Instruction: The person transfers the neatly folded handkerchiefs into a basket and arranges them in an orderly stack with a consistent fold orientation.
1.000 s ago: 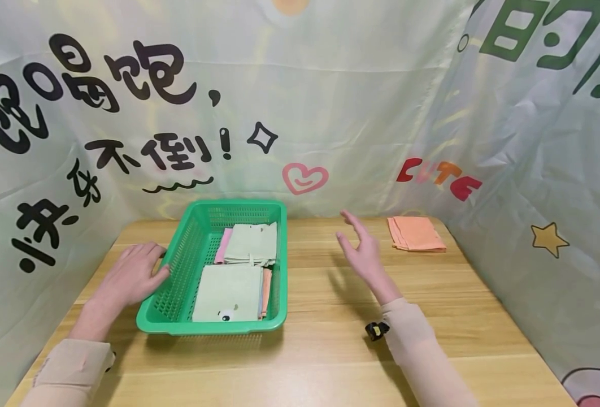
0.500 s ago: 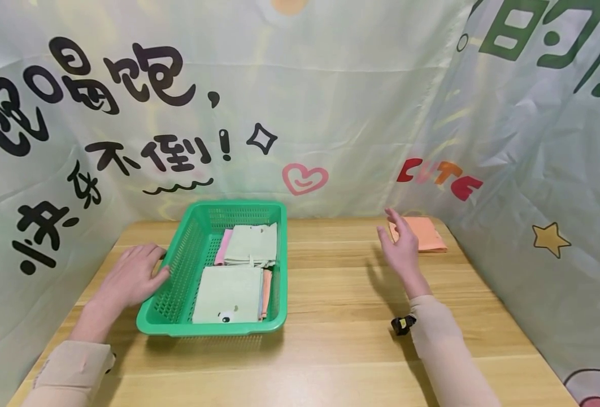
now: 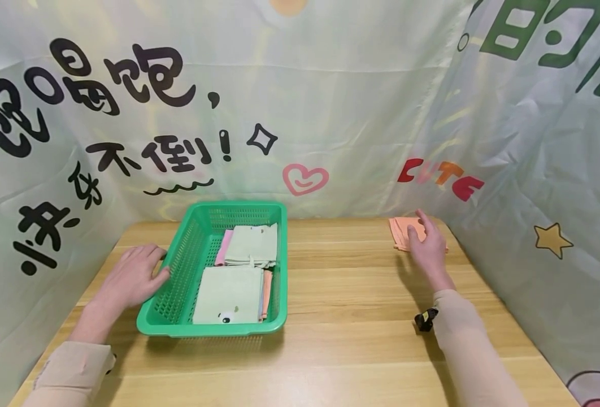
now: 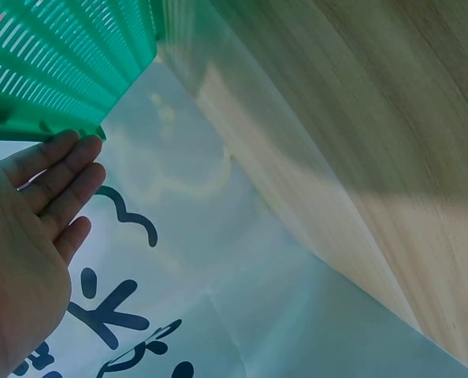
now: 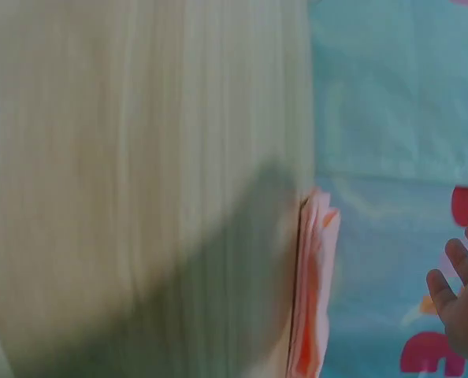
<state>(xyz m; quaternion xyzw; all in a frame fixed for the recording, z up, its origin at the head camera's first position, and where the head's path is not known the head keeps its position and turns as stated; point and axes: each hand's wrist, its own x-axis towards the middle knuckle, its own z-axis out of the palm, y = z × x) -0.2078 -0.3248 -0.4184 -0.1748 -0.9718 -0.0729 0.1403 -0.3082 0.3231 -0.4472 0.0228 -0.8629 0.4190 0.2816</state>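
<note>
My left hand (image 3: 131, 276) rests at the left side of a green plastic basket (image 3: 213, 328), its fingertips right at the rim. In the left wrist view, the fingers (image 4: 59, 177) are nearly straight against the basket's edge (image 4: 41, 130). Folded pale cloths (image 3: 231, 291) lie in the basket, with pink and orange edges showing beside them. At the table's back right corner is a folded orange cloth (image 3: 400, 230). My right hand (image 3: 429, 249), fingers spread and holding nothing, hovers over that cloth and partly covers it. The right wrist view shows the folded layers (image 5: 317, 283) edge-on.
Wooden table (image 3: 340, 316) fills the front and middle. A pale printed curtain (image 3: 351, 113) with lettering, a heart and a star encloses the back and both sides. A small black device (image 3: 425, 320) sits at my right wrist.
My right hand has moved to the right from mid-table until it overlaps the orange cloth. The left hand and the basket have stayed in place.
</note>
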